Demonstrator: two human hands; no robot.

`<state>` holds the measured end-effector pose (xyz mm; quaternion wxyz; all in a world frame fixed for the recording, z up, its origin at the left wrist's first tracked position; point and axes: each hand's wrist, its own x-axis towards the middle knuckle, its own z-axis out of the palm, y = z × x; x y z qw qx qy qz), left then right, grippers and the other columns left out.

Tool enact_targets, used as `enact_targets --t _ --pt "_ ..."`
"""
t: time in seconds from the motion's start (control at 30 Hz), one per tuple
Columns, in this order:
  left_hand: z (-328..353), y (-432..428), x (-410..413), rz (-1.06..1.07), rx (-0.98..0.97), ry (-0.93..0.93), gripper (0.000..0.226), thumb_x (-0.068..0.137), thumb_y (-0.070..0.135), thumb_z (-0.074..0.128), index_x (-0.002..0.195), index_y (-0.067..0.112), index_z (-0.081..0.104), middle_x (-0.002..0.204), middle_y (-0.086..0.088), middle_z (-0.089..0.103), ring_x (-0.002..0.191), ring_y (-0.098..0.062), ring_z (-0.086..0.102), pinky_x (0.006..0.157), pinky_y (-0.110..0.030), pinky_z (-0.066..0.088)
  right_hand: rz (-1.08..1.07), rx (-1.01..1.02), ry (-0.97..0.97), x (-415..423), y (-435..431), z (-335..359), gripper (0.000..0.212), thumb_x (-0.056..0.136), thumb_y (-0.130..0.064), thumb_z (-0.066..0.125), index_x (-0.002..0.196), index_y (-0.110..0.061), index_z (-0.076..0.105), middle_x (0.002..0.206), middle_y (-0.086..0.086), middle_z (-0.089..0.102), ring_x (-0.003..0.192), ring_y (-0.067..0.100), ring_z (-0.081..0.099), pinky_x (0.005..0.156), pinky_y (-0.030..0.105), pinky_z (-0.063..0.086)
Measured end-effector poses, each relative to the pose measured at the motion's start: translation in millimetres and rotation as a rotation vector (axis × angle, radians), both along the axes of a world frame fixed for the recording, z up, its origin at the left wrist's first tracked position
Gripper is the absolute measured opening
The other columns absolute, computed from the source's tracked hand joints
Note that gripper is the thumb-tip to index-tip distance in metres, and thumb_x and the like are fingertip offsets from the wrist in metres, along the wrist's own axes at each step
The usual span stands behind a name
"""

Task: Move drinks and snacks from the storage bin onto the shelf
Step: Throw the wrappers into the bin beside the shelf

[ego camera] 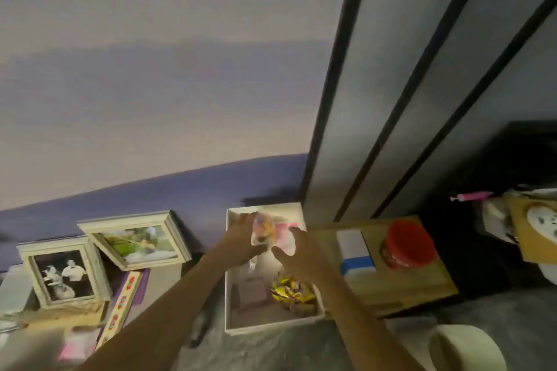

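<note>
A white storage bin (231,295) sits on the floor by the wall. Both my arms reach over it. My left hand (241,242) grips a clear packet with orange and yellow print (262,230) above the bin's far end. My right hand (297,256) holds a pink and white packet (284,235) right beside it. Lower in the bin lie yellow-wrapped snacks (289,291) and a dull pinkish pack (251,292). The picture is blurred, so finger positions are hard to read.
A low wooden shelf board (407,289) to the right of the bin carries a red-lidded tub (408,245) and a white and blue box (355,253). Framed photos (64,271) lean on the wall at left. Dark sliding-door frames (331,99) rise behind. A white round object (464,346) sits at bottom right.
</note>
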<state>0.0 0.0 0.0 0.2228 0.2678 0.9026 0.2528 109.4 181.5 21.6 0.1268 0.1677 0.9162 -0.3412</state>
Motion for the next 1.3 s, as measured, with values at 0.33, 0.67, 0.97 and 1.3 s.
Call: enact_targets --t 0.33,0.67,0.97,1.3 --pt "-92 19 -48 -0.220 -0.222 0.316 0.081 0.091 0.047 0.072 0.154 0.020 0.029 0.149 -0.015 0.047 0.131 -0.040 0.052 0.104 -0.053 0.053 -0.081 0.029 -0.006 -51 -6 -169 0.106 0.096 -0.042 0.076 0.172 -0.027 0.004 0.180 0.000 -0.003 0.166 0.026 -0.001 0.131 0.051 0.025" --pt "-96 27 -47 0.027 -0.186 0.173 0.069 0.083 0.037 0.080 0.145 0.029 0.050 0.144 -0.009 0.044 0.114 -0.034 0.062 0.092 -0.043 0.057 -0.249 0.242 0.059 -67 -18 -191 0.091 0.088 -0.037 0.082 0.164 -0.031 0.033 0.167 0.006 0.037 0.154 0.030 0.035 0.125 0.043 0.038" --pt "-61 7 -54 0.113 -0.036 0.101 0.060 0.082 0.039 0.083 0.136 0.028 0.060 0.127 0.000 0.060 0.111 -0.025 0.067 0.099 -0.038 0.056 -0.176 0.264 0.100 -71 -21 -170 0.071 0.071 -0.050 0.063 0.141 -0.040 0.048 0.139 -0.009 0.059 0.131 0.023 0.057 0.107 0.049 0.054" --pt "75 -13 -40 0.214 0.245 0.161 0.053 0.067 0.053 0.093 0.113 0.040 0.071 0.113 0.014 0.059 0.094 -0.005 0.063 0.078 -0.014 0.047 -0.249 -0.037 0.411 -38 17 -8 0.069 0.075 -0.048 0.069 0.141 -0.031 0.058 0.128 -0.009 0.064 0.109 0.011 0.065 0.084 0.031 0.063"
